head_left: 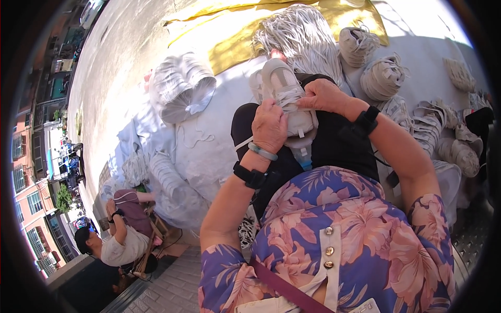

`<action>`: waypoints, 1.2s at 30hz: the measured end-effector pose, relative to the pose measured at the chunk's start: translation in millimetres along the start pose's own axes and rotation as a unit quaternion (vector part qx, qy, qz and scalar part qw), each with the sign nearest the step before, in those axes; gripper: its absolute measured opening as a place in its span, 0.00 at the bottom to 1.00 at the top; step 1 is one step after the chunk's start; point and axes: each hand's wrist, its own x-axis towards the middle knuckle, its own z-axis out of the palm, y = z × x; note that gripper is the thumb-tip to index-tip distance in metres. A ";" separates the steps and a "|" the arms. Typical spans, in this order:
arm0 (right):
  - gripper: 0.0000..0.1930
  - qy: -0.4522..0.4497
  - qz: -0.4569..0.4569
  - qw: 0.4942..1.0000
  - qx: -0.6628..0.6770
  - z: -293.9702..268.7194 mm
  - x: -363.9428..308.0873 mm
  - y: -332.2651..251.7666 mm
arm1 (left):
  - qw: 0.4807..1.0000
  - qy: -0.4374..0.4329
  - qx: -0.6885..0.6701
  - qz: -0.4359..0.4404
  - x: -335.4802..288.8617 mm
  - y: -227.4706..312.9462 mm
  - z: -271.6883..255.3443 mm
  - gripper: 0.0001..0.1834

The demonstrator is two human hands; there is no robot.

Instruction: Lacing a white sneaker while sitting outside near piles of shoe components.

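Observation:
A white sneaker (282,79) with pale grey panels rests over my lap, its toe pointing away from me. White shoelace (290,97) crosses its upper. At the shoe's left edge, my left hand (270,125) is closed, with its fingertips pinched at the lacing; the exact grip is partly hidden by the fingers. From the right, my right hand (324,96) pinches the shoelace between thumb and forefinger beside the eyelets. Another pale shoe (255,84) shows partly behind the sneaker's left side.
A large bundle of white laces (305,39) lies beyond the sneaker on yellow cloth (229,49). Stacked white shoe parts (383,78) stand at the right. A clear plastic bag (182,88) of pale pieces sits at the left. A seated person (122,245) is at the lower left.

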 end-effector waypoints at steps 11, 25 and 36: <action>0.20 0.129 -0.009 0.985 -0.116 6.2 -0.9 -4.9 | 0.972 -0.048 0.146 0.177 8.8 16.4 -6.6 0.03; 0.19 0.084 0.036 0.996 -0.004 18.4 4.5 6.7 | 0.991 -0.068 0.109 0.027 -7.7 4.3 -29.3 0.03; 0.11 0.064 -0.014 0.993 0.093 5.3 -19.3 1.6 | 0.975 -0.024 0.197 0.102 -40.5 -15.7 -78.7 0.06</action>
